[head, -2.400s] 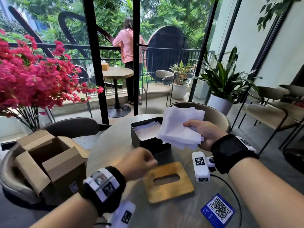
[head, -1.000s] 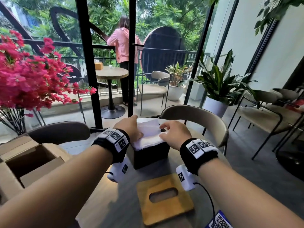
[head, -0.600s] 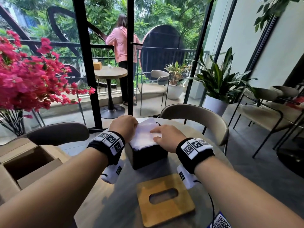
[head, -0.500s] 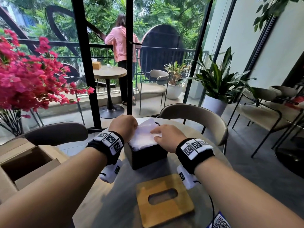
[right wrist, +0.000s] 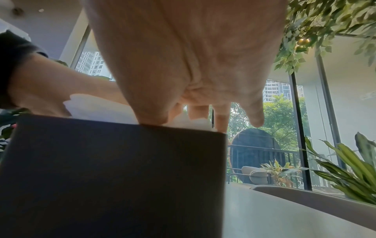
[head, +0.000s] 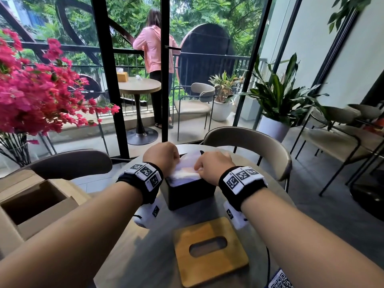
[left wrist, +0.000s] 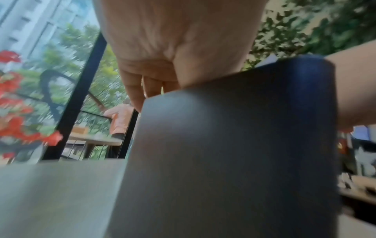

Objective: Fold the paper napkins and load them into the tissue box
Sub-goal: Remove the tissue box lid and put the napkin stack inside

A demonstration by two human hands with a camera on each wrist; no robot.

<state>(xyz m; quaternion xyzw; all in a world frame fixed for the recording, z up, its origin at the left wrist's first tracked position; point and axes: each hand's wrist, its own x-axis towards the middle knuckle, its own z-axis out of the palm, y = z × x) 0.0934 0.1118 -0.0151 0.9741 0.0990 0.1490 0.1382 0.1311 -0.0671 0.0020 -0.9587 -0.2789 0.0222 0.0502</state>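
Observation:
A black tissue box (head: 191, 194) stands open on the round table (head: 133, 256), with a stack of white paper napkins (head: 187, 170) at its top. My left hand (head: 162, 156) presses on the stack's left side, its fingers (left wrist: 136, 95) reaching down past the box (left wrist: 234, 145) wall. On the right side my right hand (head: 214, 166) rests on the stack. Its thumb (right wrist: 151, 116) lies on the napkins (right wrist: 97, 106) at the rim of the box (right wrist: 112, 177), and the other fingers hang straight down. The far fingertips are hidden in the head view.
The wooden lid (head: 209, 250) with an oval slot lies on the table in front of the box. A cardboard box (head: 35, 206) stands open on the left, and a QR card (head: 280, 280) lies at the near right. Chairs (head: 249, 142) ring the table.
My right hand brought the napkin stack from the air onto the box. Both hands then came onto the stack, which now sits lower in the box.

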